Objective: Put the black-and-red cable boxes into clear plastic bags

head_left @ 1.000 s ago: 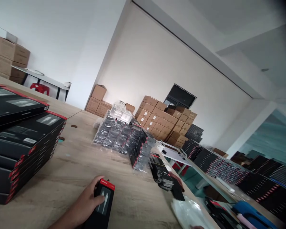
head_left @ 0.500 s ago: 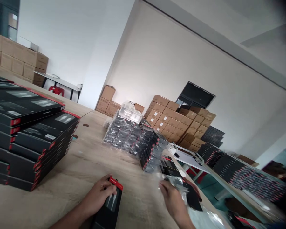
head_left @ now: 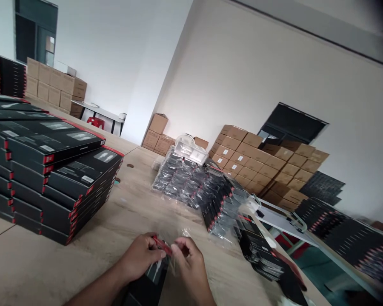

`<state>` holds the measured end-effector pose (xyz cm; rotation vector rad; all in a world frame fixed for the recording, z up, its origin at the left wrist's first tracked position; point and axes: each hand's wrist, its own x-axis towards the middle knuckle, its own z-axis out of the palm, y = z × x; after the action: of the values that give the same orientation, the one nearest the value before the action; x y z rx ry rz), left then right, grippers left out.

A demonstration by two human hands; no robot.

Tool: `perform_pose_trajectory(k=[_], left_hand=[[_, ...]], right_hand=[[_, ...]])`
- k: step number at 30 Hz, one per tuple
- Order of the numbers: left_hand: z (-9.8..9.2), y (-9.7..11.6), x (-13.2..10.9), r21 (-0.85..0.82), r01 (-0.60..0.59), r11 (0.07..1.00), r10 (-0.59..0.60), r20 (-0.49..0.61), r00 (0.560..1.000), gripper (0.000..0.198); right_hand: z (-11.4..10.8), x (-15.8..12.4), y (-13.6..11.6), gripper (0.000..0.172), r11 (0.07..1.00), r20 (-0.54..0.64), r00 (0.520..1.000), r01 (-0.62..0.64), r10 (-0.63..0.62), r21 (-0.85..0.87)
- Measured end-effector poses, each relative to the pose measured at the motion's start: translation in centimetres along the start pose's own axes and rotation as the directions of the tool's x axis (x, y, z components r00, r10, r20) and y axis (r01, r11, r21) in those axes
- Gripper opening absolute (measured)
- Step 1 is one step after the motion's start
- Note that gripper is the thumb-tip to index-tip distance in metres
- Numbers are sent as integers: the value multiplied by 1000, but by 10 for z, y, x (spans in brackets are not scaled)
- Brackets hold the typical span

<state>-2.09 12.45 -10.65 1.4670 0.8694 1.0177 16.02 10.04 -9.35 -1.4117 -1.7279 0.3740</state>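
Observation:
A slim black box (head_left: 148, 289) with a red end and a picture window lies low in the middle of the view. My left hand (head_left: 139, 258) is closed round its upper part, thumb near the red end. At that same end, my right hand (head_left: 190, 260) pinches a clear plastic bag (head_left: 176, 234), whose film is blurred and hard to make out against the table. Both hands are close together, and the bag's film appears to lie at the box's red end.
On the left of the wooden table (head_left: 92, 267) are tall stacks of black boxes (head_left: 57, 182). Bagged boxes (head_left: 188, 180) are piled at its far side, a clear container (head_left: 191, 151) on top. More black packages (head_left: 258, 246) lie right. Cartons (head_left: 249, 157) stand behind.
My right hand has come left with the clear bag, from the right side of the table to the box's red end. My left hand still holds the box. The view has turned slightly left.

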Motion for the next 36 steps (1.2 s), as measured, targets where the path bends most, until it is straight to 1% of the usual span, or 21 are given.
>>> perform_pose_trajectory(k=[2, 4, 5, 6, 8, 10, 13, 15, 16, 18, 19, 21, 23, 24, 26, 28, 29, 30, 32, 34, 36], left_hand=[[1, 1, 0, -31, -24, 999, 24, -1, 1000, 29], [0, 2, 0, -35, -24, 999, 23, -19, 1000, 30], [0, 1, 0, -24, -18, 1000, 17, -31, 999, 30], [-2, 0, 0, -11, -11, 1000, 10, -39, 999, 30], [-4, -2, 0, 4, 5, 1000, -5, -48, 999, 26], [-6, -4, 0, 11, 26, 1000, -25, -38, 999, 21], [-8, -3, 1, 22, 47, 999, -47, -16, 999, 19], [-8, -2, 0, 29, 33, 999, -34, 34, 999, 17], [-9, -1, 0, 34, 24, 999, -26, 67, 997, 16], [-9, -3, -1, 16, 38, 999, -40, 129, 991, 14], [-9, -5, -2, -21, 64, 998, -61, 151, 987, 21], [-8, -10, -3, -151, 149, 977, -120, 187, 975, 49], [-8, -12, -5, -294, 242, 925, -178, 228, 957, 72], [-8, -12, -5, -343, 284, 895, -204, 250, 946, 77], [-8, -9, -6, -411, 343, 845, -230, 300, 926, 73], [-9, -3, -6, -455, 351, 818, -199, 349, 916, 62], [-10, -1, -6, -457, 343, 821, -179, 364, 914, 56], [-10, 1, -6, -437, 331, 836, -169, 369, 914, 50], [-12, 3, -6, -343, 303, 889, -180, 346, 921, 39], [-13, 3, -6, -216, 281, 935, -218, 275, 937, 29], [-12, 2, -6, -107, 270, 957, -244, 204, 948, 23]], right_hand=[[-1, -5, -5, 15, 1000, 95, 995, 29, -29, -2], [-1, -8, -9, 6, 999, 172, 985, 33, -31, -11], [-1, -8, -10, 7, 1000, 182, 983, 14, -14, 0], [-1, -8, -10, 14, 1000, 174, 985, -16, 12, 23], [-1, -6, -8, 22, 994, 121, 990, -79, 68, 82], [-1, -5, -6, 21, 987, 40, 994, -101, 97, 128], [0, -4, -1, 16, 993, -19, 998, -61, 63, 103], [-2, -3, 5, 16, 996, -70, 996, -54, 59, 74], [-5, -1, 9, 18, 995, -125, 989, -67, 75, 69], [-11, 1, 17, 21, 992, -261, 958, -104, 120, 73], [-15, 2, 21, 21, 990, -313, 940, -119, 135, 70], [-19, 3, 27, 20, 990, -351, 926, -127, 138, 55], [-18, 3, 30, 18, 992, -328, 937, -115, 124, 48], [-15, 2, 29, 18, 993, -300, 947, -104, 114, 51], [-7, 0, 27, 19, 995, -214, 973, -77, 90, 68], [0, -2, 22, 21, 992, -100, 992, -60, 71, 110], [3, -3, 20, 22, 988, -41, 997, -65, 72, 142], [5, -4, 17, 23, 981, 14, 997, -81, 80, 178], [5, -5, 14, 25, 962, 95, 989, -132, 112, 241], [2, -5, 12, 27, 951, 123, 983, -166, 138, 262], [-1, -4, 12, 29, 957, 120, 985, -154, 127, 246]])
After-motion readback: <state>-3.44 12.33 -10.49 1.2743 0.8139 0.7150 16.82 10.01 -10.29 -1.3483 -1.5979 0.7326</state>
